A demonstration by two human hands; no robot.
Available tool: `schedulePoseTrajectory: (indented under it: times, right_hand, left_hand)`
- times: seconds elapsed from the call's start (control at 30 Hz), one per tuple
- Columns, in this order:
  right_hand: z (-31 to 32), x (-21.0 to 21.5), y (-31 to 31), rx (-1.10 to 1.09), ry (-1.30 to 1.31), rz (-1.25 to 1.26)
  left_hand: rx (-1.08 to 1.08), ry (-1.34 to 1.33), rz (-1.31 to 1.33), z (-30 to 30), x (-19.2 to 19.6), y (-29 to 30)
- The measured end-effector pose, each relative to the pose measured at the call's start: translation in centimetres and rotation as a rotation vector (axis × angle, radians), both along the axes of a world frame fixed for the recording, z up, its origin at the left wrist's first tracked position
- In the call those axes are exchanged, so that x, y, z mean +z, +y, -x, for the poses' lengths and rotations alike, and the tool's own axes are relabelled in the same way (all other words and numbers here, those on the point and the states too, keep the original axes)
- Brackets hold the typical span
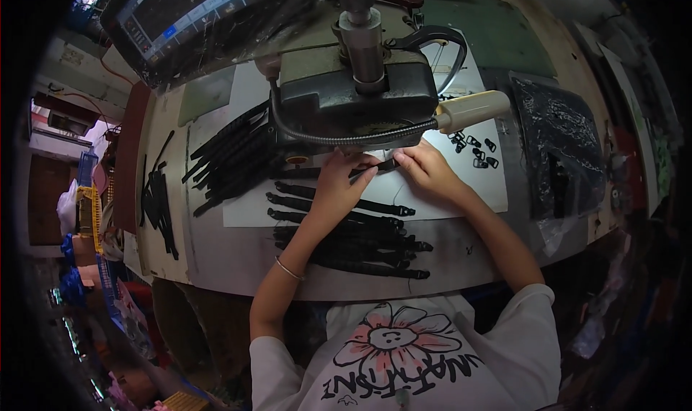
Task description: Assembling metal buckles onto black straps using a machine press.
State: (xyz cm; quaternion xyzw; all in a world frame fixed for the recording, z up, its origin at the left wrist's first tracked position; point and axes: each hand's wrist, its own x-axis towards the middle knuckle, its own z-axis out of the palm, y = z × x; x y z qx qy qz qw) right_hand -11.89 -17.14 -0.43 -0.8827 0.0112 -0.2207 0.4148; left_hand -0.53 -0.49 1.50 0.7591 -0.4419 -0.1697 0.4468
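The left hand (339,182) and right hand (424,167) pinch one black strap (388,165) beneath the sewing machine head (346,99). Nearer straps (353,242), with end fittings, seem finished; the left strap pile (229,155) and loose buckles (478,153) probably remain.

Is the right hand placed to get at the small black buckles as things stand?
Probably yes: the black buckles lie loose on the white sheet beside the right hand, with nothing visible between, though it seems busy with a black strap.
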Motion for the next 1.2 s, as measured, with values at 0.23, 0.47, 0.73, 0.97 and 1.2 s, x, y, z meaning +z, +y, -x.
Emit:
schedulePoseTrajectory:
  times: [0.23, 0.47, 0.73, 0.97, 1.2]
  right_hand:
    - [1.4, 1.7, 1.0, -0.105, -0.001, -0.127]
    - [2.1, -0.3, 4.9, -0.288, -0.326, 0.229]
    - [1.0, -1.0, 7.6, -0.442, -0.153, 0.233]
    - [2.8, 0.3, 5.5, -0.367, -0.136, 0.273]
    - [3.5, 2.8, 3.5, -0.036, -0.026, 0.376]
  left_hand:
    - [-0.067, 0.251, -0.021, 0.3, 0.8, -0.6]
    - [0.015, -0.186, -0.007, 1.4, 0.6, 0.4]
    - [-0.167, -0.263, 0.092, 1.2, -1.0, 0.9]
    - [-0.197, -0.616, 0.218, 2.7, -0.4, -0.2]
    - [-0.182, -0.504, 0.177, 3.6, -1.0, 2.1]
